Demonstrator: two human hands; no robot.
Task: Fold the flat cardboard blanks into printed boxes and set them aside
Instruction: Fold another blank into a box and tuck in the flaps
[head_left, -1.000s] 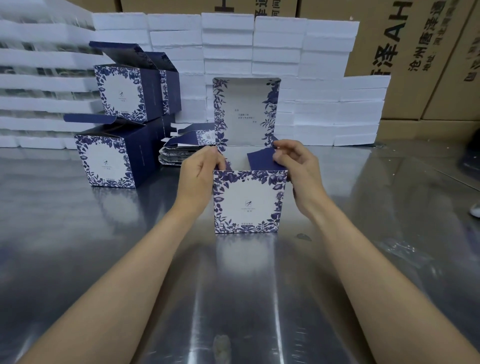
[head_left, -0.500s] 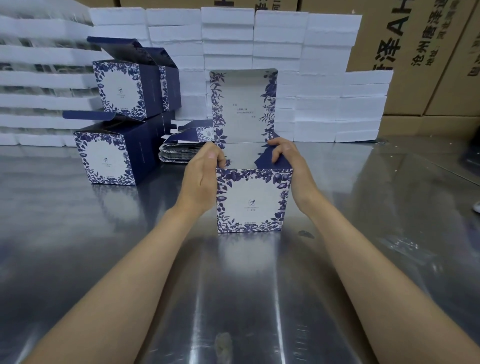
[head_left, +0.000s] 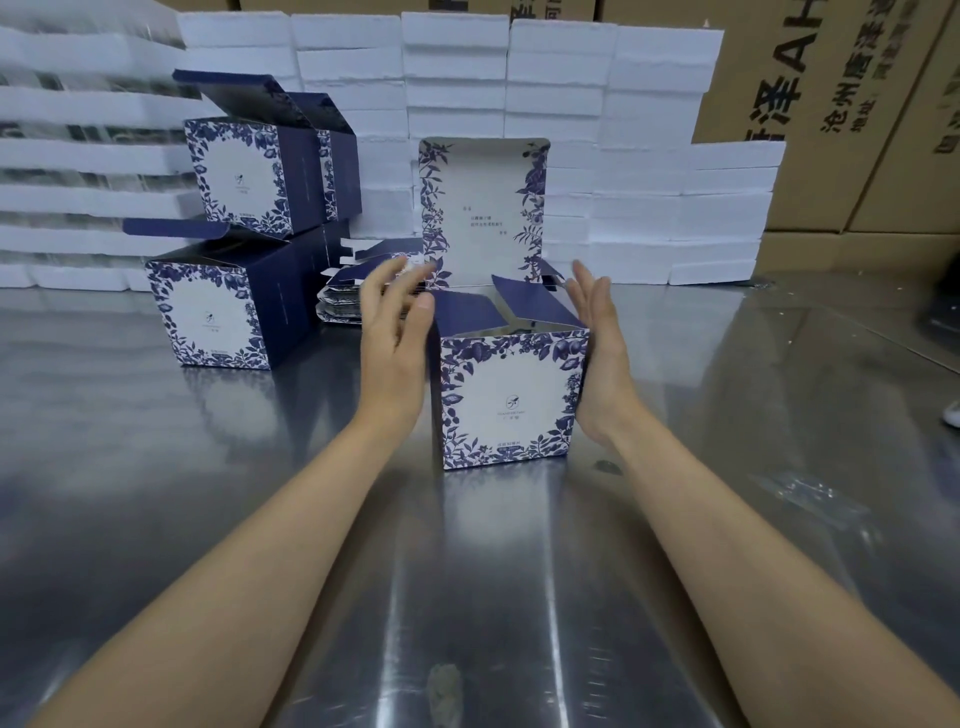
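The desk (head_left: 156, 493) is shiny bare metal, throwing back streaks of light. Along its far edge white foam slabs (head_left: 561, 93) are piled in neat columns, tallest in the middle and stepping down to the right. More of them, wrapped in clear film (head_left: 62, 156), are stacked at the left. Behind stand big brown cartons (head_left: 831, 130) printed with black characters. A crumpled scrap of clear plastic (head_left: 810, 493) lies on the right.

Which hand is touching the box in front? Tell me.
Right hand: touching; head view shows its palm flat against the box side. Left hand: cannot tell, blurred.
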